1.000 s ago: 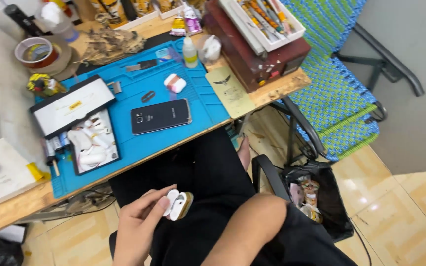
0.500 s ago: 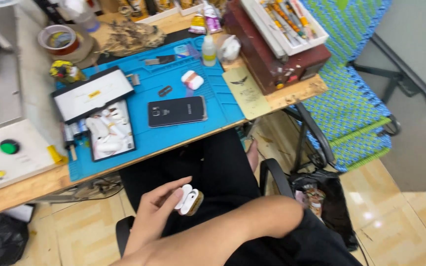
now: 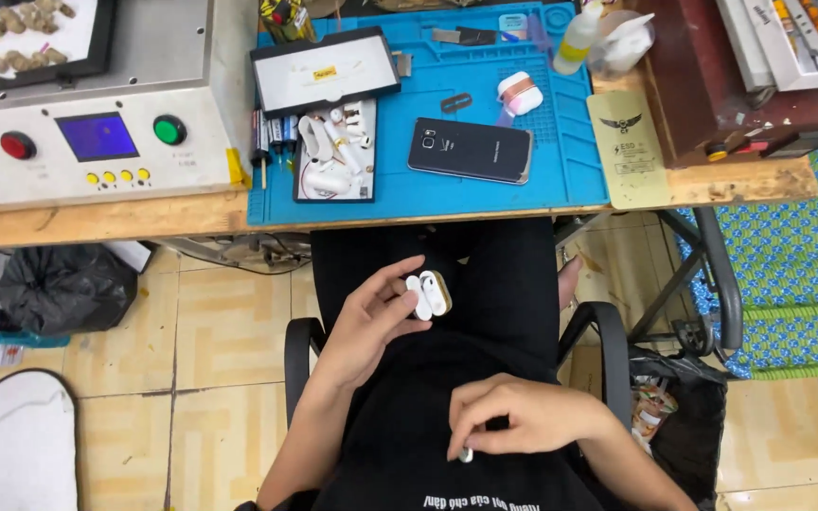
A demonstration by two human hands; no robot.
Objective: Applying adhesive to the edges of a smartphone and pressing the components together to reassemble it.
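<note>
White earbud case [image 3: 429, 294] sits pinched in your left hand [image 3: 371, 317], over your lap, near the worktop [image 3: 106, 220].
Your right hand [image 3: 523, 416] presses an earbud [image 3: 465, 455] between fingertips, low against your shirt, so both parts stay close.

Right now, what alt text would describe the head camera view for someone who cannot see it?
A seated person's left hand holds an open white earbud case over their lap, while the right hand pinches a small white earbud. Ahead, a blue work mat on a wooden bench carries a dark phone and small parts.
</note>
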